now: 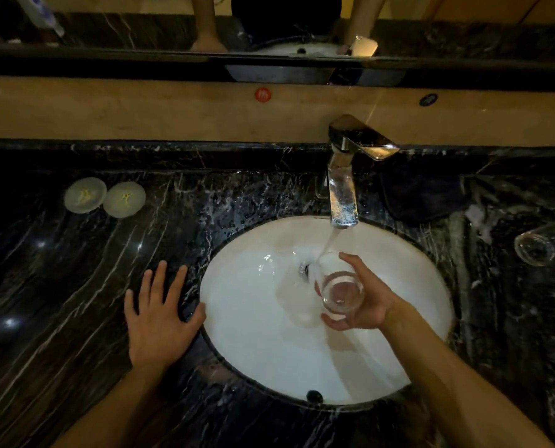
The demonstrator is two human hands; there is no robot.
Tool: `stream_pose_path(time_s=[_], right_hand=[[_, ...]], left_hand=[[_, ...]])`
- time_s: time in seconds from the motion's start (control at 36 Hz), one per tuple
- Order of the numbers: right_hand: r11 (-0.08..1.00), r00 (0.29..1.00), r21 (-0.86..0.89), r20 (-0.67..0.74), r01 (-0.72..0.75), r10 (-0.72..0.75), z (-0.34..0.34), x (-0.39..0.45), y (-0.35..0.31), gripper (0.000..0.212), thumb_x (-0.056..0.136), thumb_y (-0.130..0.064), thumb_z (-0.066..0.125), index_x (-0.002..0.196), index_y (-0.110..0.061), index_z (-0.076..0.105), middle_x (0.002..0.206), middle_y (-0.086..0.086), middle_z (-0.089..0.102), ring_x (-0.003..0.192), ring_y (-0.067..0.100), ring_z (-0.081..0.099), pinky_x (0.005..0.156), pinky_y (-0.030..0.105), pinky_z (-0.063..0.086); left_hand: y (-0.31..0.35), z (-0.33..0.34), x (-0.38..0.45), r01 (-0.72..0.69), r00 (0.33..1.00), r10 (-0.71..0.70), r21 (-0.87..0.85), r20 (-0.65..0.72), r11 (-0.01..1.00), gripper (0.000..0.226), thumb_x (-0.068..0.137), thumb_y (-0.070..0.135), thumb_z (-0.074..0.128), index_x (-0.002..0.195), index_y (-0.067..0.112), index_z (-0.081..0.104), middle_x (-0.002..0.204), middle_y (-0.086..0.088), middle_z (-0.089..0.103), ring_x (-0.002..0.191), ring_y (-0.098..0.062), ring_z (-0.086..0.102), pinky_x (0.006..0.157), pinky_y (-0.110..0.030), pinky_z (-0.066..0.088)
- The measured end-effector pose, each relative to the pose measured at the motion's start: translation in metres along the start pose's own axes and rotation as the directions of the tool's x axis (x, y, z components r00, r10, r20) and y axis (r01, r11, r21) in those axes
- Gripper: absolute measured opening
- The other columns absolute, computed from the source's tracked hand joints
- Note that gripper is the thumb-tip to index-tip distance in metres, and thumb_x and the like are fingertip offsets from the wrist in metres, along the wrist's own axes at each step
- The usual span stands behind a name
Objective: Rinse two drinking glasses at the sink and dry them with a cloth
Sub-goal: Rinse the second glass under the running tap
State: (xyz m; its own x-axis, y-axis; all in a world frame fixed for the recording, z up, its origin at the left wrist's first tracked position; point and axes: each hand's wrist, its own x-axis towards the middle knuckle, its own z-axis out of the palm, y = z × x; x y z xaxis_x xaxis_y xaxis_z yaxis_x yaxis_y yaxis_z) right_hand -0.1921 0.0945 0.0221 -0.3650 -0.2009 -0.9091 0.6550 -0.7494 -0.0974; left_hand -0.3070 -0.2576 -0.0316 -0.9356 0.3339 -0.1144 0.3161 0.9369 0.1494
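**A:** Nearest me, my left hand [159, 318] lies flat and open, fingers spread, on the black white-veined marble counter [59, 286], thumb at the left rim of the white oval sink basin [253, 334]. It grips nothing. My right hand [357, 302] is over the middle of the basin, wrapped round the clear round drinking glass [342, 291]: thumb on the near side, fingers curled over the far side, mid-wall.

**B:** How do you reckon it handles?

**A:** Light, rigid, breakable I'd judge, and slick now that it's wet. I'd stay on the wall, not the rim, and keep it low over the basin in case it slips.

**B:** Which way does it point?

**A:** It's tipped. I think the long axis runs from near-right to far-left, with the mouth toward the stream from the chrome faucet [344, 195], but through clear glass I can't be sure which end is which.

**B:** And the other one?

**A:** Farther off, a second clear glass [534, 248] lies on its side toward the counter's right edge, well apart from the basin. A dark folded cloth [424, 195] sits just right of the faucet, near the back edge. Two pale round discs [104, 195] sit side by side at the far left; I can't tell what they are
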Motion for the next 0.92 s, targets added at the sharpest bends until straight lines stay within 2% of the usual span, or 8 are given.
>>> stream_pose_path(time_s=[0.11,0.22,0.39,0.5,0.61,0.75,0.83,0.92], right_hand=[[0.985,0.999,0.167,-0.011,-0.034,0.037,-0.003,0.003,0.013,0.058,0.070,-0.059,0.072,0.085,-0.003,0.074,0.096,0.010,0.070,0.073,0.025,0.063,0.073,0.035,0.049],[0.948,0.999,0.317,-0.033,-0.022,0.034,-0.006,0.001,0.025,0.048,0.069,-0.047,0.071,0.094,-0.006,0.066,0.094,0.010,0.070,0.063,0.024,0.066,0.066,0.032,0.052],[0.930,0.995,0.366,-0.102,0.029,0.009,-0.011,-0.010,0.037,0.069,0.059,-0.045,0.081,0.113,-0.006,0.066,0.096,0.013,0.071,0.071,0.025,0.069,0.060,0.035,0.062],[0.956,0.983,0.276,-0.180,0.096,-0.046,-0.016,-0.024,0.039,0.067,0.071,-0.053,0.081,0.114,-0.004,0.065,0.091,0.015,0.071,0.075,0.026,0.069,0.058,0.036,0.063],[0.972,0.963,0.172,-0.244,0.159,-0.115,-0.025,-0.041,0.043,0.052,0.079,-0.054,0.074,0.097,-0.006,0.066,0.073,0.016,0.074,0.082,0.029,0.066,0.070,0.039,0.061],[0.986,0.946,0.028,-0.287,0.161,-0.147,-0.039,-0.044,0.056,0.069,0.065,-0.055,0.084,0.115,-0.012,0.062,0.117,0.019,0.068,0.100,0.035,0.068,0.073,0.045,0.060],[0.973,0.918,-0.136,-0.328,0.188,-0.223,-0.041,-0.051,0.063,0.088,0.062,-0.056,0.086,0.132,-0.016,0.052,0.122,0.017,0.063,0.101,0.036,0.066,0.069,0.047,0.060],[0.896,0.841,-0.362,-0.373,0.257,-0.392,-0.044,-0.060,0.064,0.089,0.075,-0.054,0.079,0.146,-0.030,0.032,0.117,0.014,0.058,0.094,0.031,0.064,0.066,0.044,0.060]], left_hand=[[0.000,0.000,0.000,-0.002,1.000,0.002,-0.010,0.002,1.000,0.082,0.082,0.072,0.032,0.156,0.036,0.026,0.167,-0.001,0.014,0.154,-0.023,0.009,0.121,-0.055,0.005],[-0.001,0.000,0.000,-0.003,1.000,0.003,-0.007,0.006,1.000,0.082,0.083,0.073,0.030,0.156,0.037,0.025,0.167,-0.001,0.014,0.154,-0.023,0.009,0.121,-0.055,0.005],[0.002,-0.004,-0.002,0.004,1.000,-0.004,-0.023,0.020,1.000,0.082,0.082,0.072,0.029,0.156,0.035,0.027,0.166,-0.004,0.019,0.153,-0.026,0.013,0.120,-0.059,0.008],[0.015,-0.021,-0.003,-0.073,0.997,0.071,-0.100,-0.027,0.992,0.084,0.083,0.065,0.035,0.157,0.026,0.027,0.165,-0.009,0.021,0.150,-0.031,0.023,0.118,-0.064,0.009],[0.056,-0.051,0.019,-0.320,0.946,0.309,-0.118,-0.101,0.940,0.078,0.087,0.061,0.040,0.155,0.024,0.030,0.164,-0.008,0.024,0.148,-0.029,0.028,0.119,-0.060,0.013],[0.148,-0.099,0.064,-0.606,0.795,0.587,-0.212,-0.153,0.767,0.078,0.092,0.056,0.050,0.158,0.032,0.015,0.166,0.000,0.018,0.152,-0.023,0.019,0.123,-0.048,0.019],[0.206,-0.126,0.082,-0.698,0.716,0.682,-0.168,-0.150,0.696,0.080,0.094,0.054,0.053,0.158,0.034,0.011,0.167,0.002,0.011,0.154,-0.020,0.010,0.124,-0.045,0.011],[0.250,-0.142,0.094,-0.734,0.679,0.729,-0.079,-0.086,0.675,0.082,0.093,0.057,0.048,0.159,0.035,0.004,0.168,0.004,0.001,0.155,-0.018,0.002,0.124,-0.047,0.006]])
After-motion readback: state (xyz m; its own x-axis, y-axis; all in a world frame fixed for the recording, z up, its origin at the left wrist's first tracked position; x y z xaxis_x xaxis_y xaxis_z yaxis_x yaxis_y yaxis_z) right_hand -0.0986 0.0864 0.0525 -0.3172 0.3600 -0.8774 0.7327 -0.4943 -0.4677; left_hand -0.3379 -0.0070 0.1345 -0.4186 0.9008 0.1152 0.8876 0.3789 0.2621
